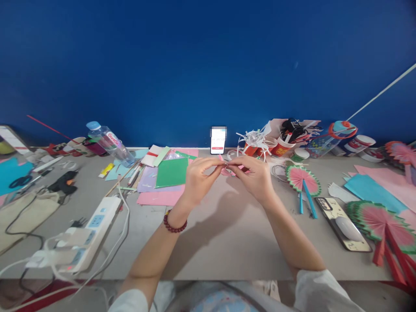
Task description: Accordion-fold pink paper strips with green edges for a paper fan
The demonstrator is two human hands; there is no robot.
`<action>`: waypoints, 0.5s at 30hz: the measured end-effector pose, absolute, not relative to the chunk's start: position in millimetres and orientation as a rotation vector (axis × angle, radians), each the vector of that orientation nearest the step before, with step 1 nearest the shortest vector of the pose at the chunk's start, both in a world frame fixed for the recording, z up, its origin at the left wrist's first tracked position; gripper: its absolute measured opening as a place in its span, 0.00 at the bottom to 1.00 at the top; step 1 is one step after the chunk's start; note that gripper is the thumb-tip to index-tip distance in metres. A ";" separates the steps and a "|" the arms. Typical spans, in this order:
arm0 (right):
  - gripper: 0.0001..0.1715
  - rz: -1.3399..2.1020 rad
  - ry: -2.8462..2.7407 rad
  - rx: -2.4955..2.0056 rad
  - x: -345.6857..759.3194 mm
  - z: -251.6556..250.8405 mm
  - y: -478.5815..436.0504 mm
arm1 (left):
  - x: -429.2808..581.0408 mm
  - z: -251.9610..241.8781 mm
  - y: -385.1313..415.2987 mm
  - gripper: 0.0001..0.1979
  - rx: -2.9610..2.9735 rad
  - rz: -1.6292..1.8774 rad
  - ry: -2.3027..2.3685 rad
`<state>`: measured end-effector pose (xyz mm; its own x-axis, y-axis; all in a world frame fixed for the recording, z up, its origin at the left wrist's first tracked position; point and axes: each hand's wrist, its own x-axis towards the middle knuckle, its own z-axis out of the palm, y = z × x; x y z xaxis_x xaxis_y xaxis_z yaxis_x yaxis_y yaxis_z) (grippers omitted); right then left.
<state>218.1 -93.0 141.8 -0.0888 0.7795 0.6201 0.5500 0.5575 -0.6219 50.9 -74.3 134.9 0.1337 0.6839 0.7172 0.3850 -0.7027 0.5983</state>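
Observation:
My left hand (202, 178) and my right hand (255, 177) meet fingertip to fingertip above the middle of the table, each closed in a pinch. What lies between the fingertips is too small to make out. A bit of pink paper (228, 172) shows just below the pinched fingers, partly covered by my right hand; whether it is held or lies behind is unclear. Nearest my left hand is a green sheet (172, 172) on a stack of coloured paper. Beyond the fingertips a lit phone (217, 140) stands upright against the blue wall.
To the left are a power strip (97, 227) with cables, a tilted plastic bottle (112, 141) and a black glue gun (65, 184). On the right lie watermelon-patterned paper fans (303, 180), a phone (342, 223) with a mouse on it, and cups (282, 148) of tools.

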 end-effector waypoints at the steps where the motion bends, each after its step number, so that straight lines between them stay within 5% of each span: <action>1: 0.08 0.265 -1.772 -1.104 218.6 141.6 -93.1 | 50.9 134.8 -74.5 0.04 2.161 1.589 1.046; 15: 0.08 0.223 -1.825 -1.084 223.2 149.7 -93.4 | 50.9 135.6 -75.0 0.06 2.321 1.605 0.913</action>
